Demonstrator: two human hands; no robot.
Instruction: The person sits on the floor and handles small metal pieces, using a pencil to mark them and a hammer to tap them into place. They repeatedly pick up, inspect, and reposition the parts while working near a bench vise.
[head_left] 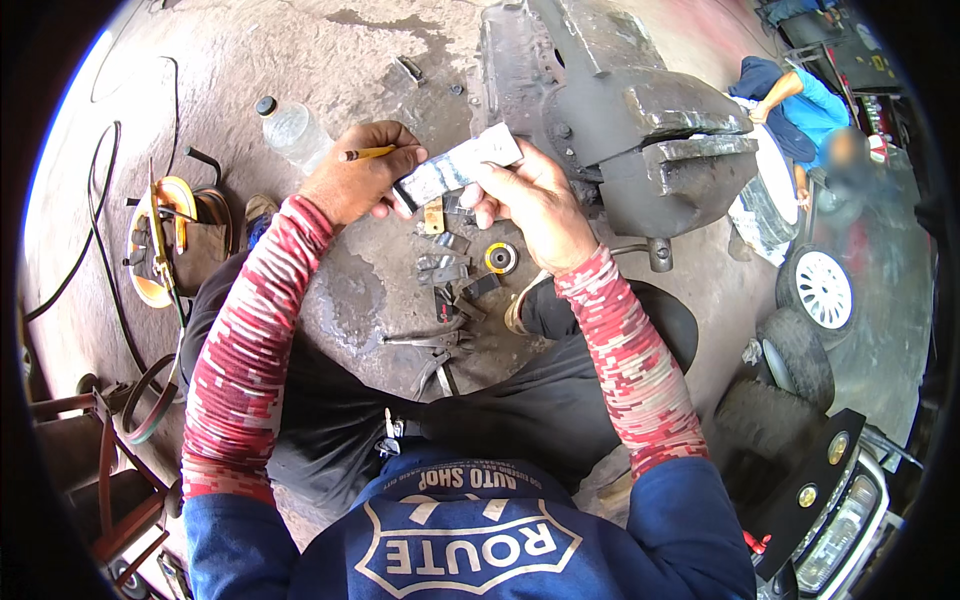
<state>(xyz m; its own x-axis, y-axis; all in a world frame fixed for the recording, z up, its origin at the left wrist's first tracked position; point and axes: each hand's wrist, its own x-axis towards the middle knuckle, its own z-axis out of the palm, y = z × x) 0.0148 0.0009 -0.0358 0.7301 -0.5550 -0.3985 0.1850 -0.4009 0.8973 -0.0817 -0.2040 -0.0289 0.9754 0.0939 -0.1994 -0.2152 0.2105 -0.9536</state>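
My left hand [352, 182] pinches a yellow pencil [372, 153] that lies across its fingers. Those fingers also meet the near-left end of a flat, silvery-white strip [455, 168] with dark smudges. My right hand [550, 218] is closed on the strip's other end, thumb on top. The strip is held tilted above the floor; its material is hard to tell. Below it lie several small metal pieces [443, 268], a yellow-and-black disc [500, 258] and locking pliers [430, 343]. A clear plastic bottle [293, 132] with a dark cap lies beyond my left hand.
A big dark metal block with jaws [660, 140] stands at the far right of my hands. Cables [100, 210] and an orange-edged tool [165, 240] lie left. Rightward are a person in blue [815, 110], a white-spoked wheel [822, 288], a tyre [795, 355] and a headlight [850, 520].
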